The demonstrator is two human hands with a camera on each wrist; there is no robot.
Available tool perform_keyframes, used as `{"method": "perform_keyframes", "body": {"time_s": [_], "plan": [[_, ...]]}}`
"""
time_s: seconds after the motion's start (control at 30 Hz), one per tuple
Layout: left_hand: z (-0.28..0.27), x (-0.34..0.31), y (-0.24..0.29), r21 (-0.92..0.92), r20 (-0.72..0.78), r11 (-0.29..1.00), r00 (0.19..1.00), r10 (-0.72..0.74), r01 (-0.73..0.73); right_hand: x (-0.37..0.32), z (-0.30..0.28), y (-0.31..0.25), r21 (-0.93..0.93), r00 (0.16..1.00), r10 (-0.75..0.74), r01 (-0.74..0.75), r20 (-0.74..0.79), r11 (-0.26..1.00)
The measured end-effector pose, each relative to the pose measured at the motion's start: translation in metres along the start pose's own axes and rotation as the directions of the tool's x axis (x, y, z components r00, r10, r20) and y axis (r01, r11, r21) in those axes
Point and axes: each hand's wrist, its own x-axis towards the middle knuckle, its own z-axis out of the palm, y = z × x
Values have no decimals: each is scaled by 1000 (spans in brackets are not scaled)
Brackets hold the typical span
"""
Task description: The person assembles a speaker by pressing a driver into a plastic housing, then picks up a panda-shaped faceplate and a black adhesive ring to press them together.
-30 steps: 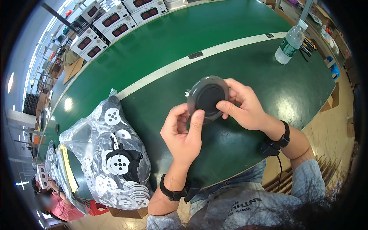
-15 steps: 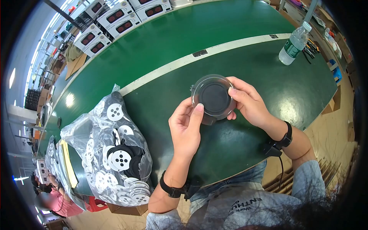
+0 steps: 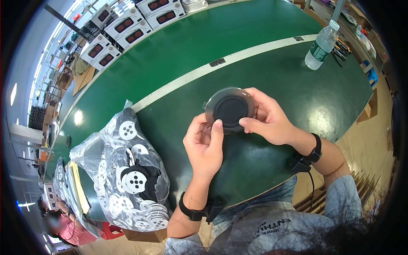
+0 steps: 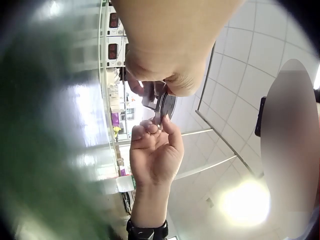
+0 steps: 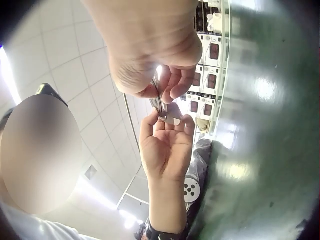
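Observation:
Both hands hold a round dark disc (image 3: 230, 111) with a clear rim above the green table. The left hand (image 3: 205, 146) pinches its lower left edge, thumb on the face. The right hand (image 3: 272, 119) pinches its right side, thumb near the lower right edge. Seen from the left wrist, the disc (image 4: 167, 105) is nearly edge-on between the left hand (image 4: 165, 55) and the right hand (image 4: 157, 155). In the right wrist view the left hand (image 5: 167, 150) is below the right hand (image 5: 155, 60), and a small flat part sticks out behind the disc; what it is, I cannot tell.
A clear plastic bag (image 3: 91, 146) of white discs with dark holes and black rings lies to the left. A water bottle (image 3: 321, 45) stands at the upper right beside some tools. Printed boxes (image 3: 124, 26) are stacked at the far left, and a person in pink (image 3: 72, 229) is at the lower left.
The disc has tilted back and forth in the hands. Since half a second ago it has shifted slightly left, and the right thumb has moved from its upper right side to its lower right edge.

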Motion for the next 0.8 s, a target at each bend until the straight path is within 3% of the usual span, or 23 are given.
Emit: {"method": "perform_keyframes", "body": {"time_s": [0.23, 0.33, 0.47, 0.57, 0.7, 0.8], "plan": [[5, 1, 0, 17, 40, 1000, 999, -11, 10, 3, 2, 4, -107, 986, -166, 163, -24, 981], [4, 1, 1, 22, 44, 999, 998, -45, 44, 2, -1, -2, -48, 998, -26, 24, -55, 999], [0, 2, -5, -35, 69, 999, 997, -18, 20, 5, -3, 5, -40, 997, -28, 25, -66, 999], [5, 2, -7, -133, 52, 983, 991, -120, 126, 12, -8, 9, 5, 995, 55, -55, -79, 998], [5, 7, -38, -27, 9, 980, 981, -195, 195, 27, -28, 29, 39, 974, 194, -191, -114, 981], [4, 13, -53, 63, -47, 985, 986, -157, 160, 39, -43, 36, 95, 954, 260, -248, -152, 964]]}}
